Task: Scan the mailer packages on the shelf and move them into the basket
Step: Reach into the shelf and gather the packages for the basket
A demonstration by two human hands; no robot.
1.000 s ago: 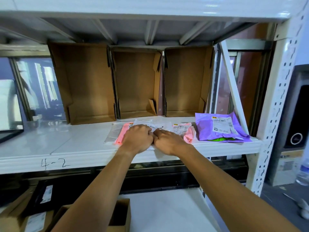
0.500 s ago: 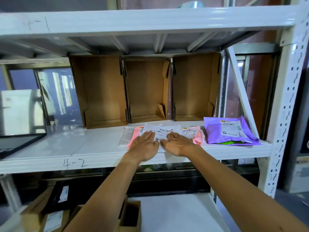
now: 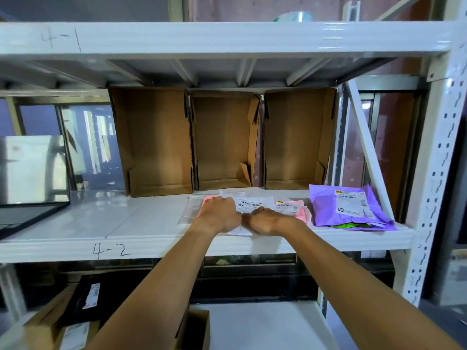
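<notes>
Head view: left hand [image 3: 219, 215] and right hand [image 3: 268, 221] seemingly grip mailer [image 3: 254, 203], lengthwise left-right.

So the shelf [image 3: 126, 221] has three cardboard boxes [image 3: 222, 142] lined up along the back. Right in front of the middle one sits a mailer pile [image 3: 252, 204], with the left hand [image 3: 219, 214] and right hand [image 3: 265, 221] on it, touching each other. Another mailer [image 3: 348, 208] lies at its 3 o'clock, and a laptop [image 3: 27, 188] is way off at 9 o'clock.

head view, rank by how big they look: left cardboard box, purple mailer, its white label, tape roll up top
1. left cardboard box
2. purple mailer
3. white label and tape roll: similar, and the top shelf partly hides the roll, so unranked
</notes>
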